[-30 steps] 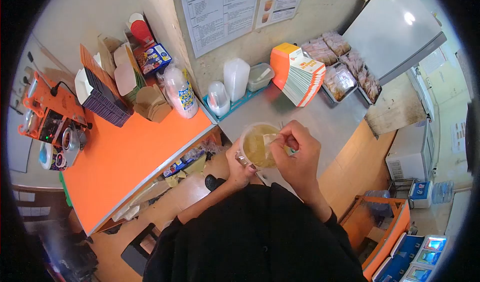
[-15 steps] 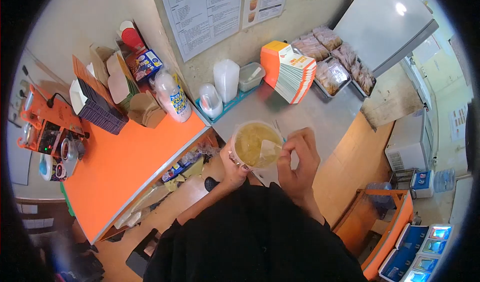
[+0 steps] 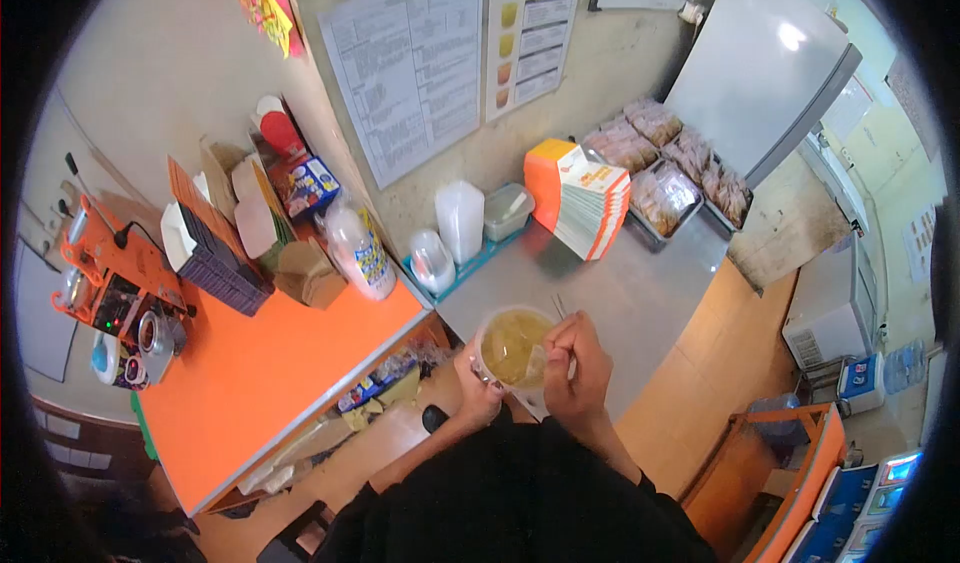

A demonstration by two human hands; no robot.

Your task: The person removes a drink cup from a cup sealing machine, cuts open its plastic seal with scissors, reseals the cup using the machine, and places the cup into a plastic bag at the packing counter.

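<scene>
A clear round tub (image 3: 515,347) of yellowish food or liquid is held over the near edge of the metal counter. My left hand (image 3: 478,381) wraps round its left side. Above the tub's right rim, my right hand (image 3: 578,365) is pinched on a pale, translucent utensil (image 3: 537,361), whose flat end reaches into the contents. The utensil's handle is mostly hidden by my fingers. Thin prongs or sticks (image 3: 559,306) show just beyond the right fingertips.
Beyond the tub, the metal counter (image 3: 640,308) holds folded orange-white cartons (image 3: 580,195), a teal tray (image 3: 470,275) of plastic containers and trays of packaged food (image 3: 665,198). The orange counter (image 3: 290,363) at left bears boxes, a bottle (image 3: 357,253) and an orange machine (image 3: 125,268).
The view has tilted up, so the counters and tub appear lower. Since a second ago, the utensil's flat end has moved from over the tub down into the contents at its right side.
</scene>
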